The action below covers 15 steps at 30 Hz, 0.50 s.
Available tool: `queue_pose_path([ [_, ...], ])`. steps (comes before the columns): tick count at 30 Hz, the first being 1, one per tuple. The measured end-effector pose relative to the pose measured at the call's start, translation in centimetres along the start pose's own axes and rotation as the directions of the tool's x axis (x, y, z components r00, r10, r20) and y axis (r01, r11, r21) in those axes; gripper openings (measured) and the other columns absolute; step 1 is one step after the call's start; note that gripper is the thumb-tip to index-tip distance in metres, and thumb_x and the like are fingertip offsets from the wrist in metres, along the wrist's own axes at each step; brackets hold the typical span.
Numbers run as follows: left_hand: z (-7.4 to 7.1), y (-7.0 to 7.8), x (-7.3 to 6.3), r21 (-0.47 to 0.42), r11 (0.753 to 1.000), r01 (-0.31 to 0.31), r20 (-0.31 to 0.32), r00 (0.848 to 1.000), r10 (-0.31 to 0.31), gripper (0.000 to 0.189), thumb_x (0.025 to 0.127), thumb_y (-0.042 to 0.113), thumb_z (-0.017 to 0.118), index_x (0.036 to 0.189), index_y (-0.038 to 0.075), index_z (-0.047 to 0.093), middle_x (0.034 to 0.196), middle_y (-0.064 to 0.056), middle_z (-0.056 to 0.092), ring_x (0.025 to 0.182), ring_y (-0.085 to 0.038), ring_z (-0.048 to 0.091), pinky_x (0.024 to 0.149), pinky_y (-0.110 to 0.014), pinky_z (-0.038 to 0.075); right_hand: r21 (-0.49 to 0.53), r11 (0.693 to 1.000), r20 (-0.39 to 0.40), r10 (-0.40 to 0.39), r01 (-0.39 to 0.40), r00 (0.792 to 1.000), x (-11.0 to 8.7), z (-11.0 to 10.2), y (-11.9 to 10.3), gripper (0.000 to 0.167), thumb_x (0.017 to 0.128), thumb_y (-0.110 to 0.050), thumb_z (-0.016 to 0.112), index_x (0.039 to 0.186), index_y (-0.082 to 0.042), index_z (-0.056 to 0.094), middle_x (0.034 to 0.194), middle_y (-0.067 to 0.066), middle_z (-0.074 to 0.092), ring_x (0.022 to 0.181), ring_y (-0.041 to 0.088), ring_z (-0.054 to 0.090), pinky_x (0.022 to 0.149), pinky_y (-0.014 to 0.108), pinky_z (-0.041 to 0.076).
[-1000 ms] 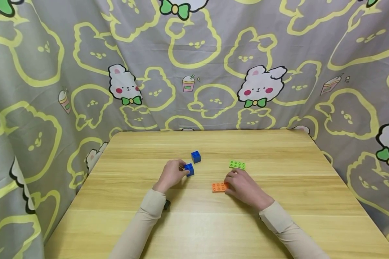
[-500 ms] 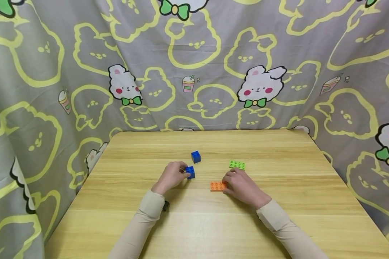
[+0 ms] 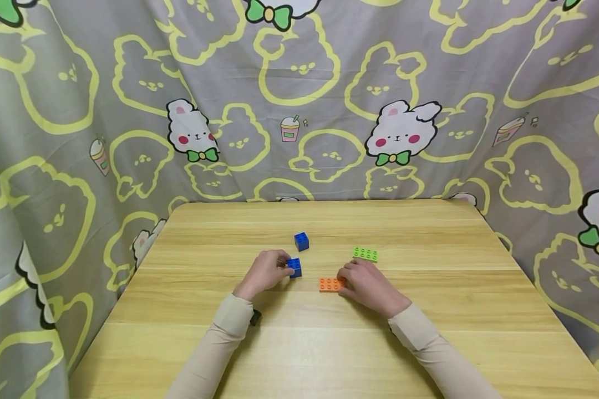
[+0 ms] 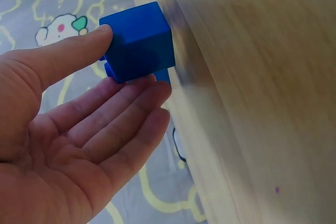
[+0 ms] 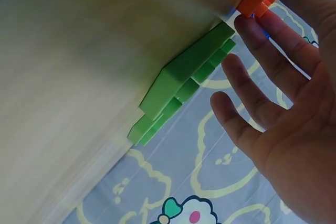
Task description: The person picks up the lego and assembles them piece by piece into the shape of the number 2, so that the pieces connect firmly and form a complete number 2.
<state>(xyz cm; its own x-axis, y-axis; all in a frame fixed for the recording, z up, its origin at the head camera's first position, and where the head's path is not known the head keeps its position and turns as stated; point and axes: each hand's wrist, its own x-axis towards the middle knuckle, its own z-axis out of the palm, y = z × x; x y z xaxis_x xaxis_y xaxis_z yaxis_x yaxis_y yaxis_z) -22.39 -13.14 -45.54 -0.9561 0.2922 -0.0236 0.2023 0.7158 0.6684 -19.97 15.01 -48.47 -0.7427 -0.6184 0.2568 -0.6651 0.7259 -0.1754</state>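
Backed by a grey curtain (image 3: pixel 239 66) printed with yellow outlines, over a pale wooden table (image 3: pixel 304 354). With the right hand (image 3: pixel 371 285), pinching the near end of an orange studded brick (image 3: pixel 327 285), close to a green studded brick (image 3: pixel 365 253) lying flat just beyond. With the left hand (image 3: pixel 264 271), gripping a blue brick (image 3: pixel 297 267) between thumb and fingertips, near the orange one yet apart from it, with a second blue brick (image 3: pixel 301 241) on the table farther back.

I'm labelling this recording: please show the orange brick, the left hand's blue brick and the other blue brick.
Orange brick (image 3: pixel 329 284), head view, studded top.
Held blue brick (image 4: pixel 139 29), left wrist view, smooth side.
Other blue brick (image 3: pixel 303 245), head view, near side.
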Motion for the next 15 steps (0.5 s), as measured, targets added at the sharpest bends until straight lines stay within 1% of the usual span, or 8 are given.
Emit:
queue_pose_path([
  [3, 0.0, 0.0, 0.0, -0.030, 0.999, 0.011, 0.009, 1.000, -0.011, 0.027, 0.092, 0.012, 0.077, 0.115, -0.001, 0.071, 0.111, -0.013, 0.074, 0.100, -0.026, 0.072, 0.089, -0.041, 0.060, 0.000, 1.000, 0.008, -0.003, 0.003, 1.000, 0.3, 0.0, -0.1, 0.023, 0.085, -0.028, 0.085, 0.097, -0.012, 0.076, 0.095, 0.001, 0.074, 0.093, 0.021, 0.065, 0.088, 0.042, 0.053],
  [7, 0.0, -0.1, 0.0, -0.052, 0.999, 0.013, 0.017, 1.000, -0.012, 0.026, 0.092, 0.011, 0.077, 0.115, -0.001, 0.071, 0.111, -0.013, 0.074, 0.100, -0.026, 0.072, 0.089, -0.040, 0.060, 0.006, 1.000, 0.043, 0.015, -0.016, 0.999, 0.7, 0.0, -0.1, 0.024, 0.086, -0.030, 0.084, 0.100, -0.012, 0.076, 0.096, 0.000, 0.074, 0.088, 0.018, 0.064, 0.082, 0.037, 0.052],
  [12, 0.0, -0.1, 0.0, -0.078, 0.997, -0.001, 0.029, 1.000, 0.003, 0.027, 0.092, 0.011, 0.077, 0.116, -0.001, 0.071, 0.113, -0.014, 0.074, 0.101, -0.026, 0.073, 0.088, -0.039, 0.060, 0.046, 0.997, 0.089, 0.056, -0.061, 0.994, 1.1, 0.0, -0.3, 0.023, 0.087, -0.027, 0.083, 0.103, -0.011, 0.076, 0.096, 0.001, 0.073, 0.085, 0.014, 0.063, 0.078, 0.034, 0.055],
  [15, 0.1, -0.1, 0.0, -0.099, 0.995, -0.016, 0.033, 0.999, 0.019, 0.028, 0.093, 0.012, 0.077, 0.117, 0.000, 0.071, 0.115, -0.014, 0.073, 0.101, -0.026, 0.073, 0.088, -0.038, 0.060, 0.065, 0.995, 0.101, 0.074, -0.081, 0.992, 1.3, 0.1, -0.4, 0.023, 0.088, -0.026, 0.082, 0.103, -0.010, 0.076, 0.096, 0.002, 0.072, 0.084, 0.013, 0.063, 0.078, 0.033, 0.056],
])
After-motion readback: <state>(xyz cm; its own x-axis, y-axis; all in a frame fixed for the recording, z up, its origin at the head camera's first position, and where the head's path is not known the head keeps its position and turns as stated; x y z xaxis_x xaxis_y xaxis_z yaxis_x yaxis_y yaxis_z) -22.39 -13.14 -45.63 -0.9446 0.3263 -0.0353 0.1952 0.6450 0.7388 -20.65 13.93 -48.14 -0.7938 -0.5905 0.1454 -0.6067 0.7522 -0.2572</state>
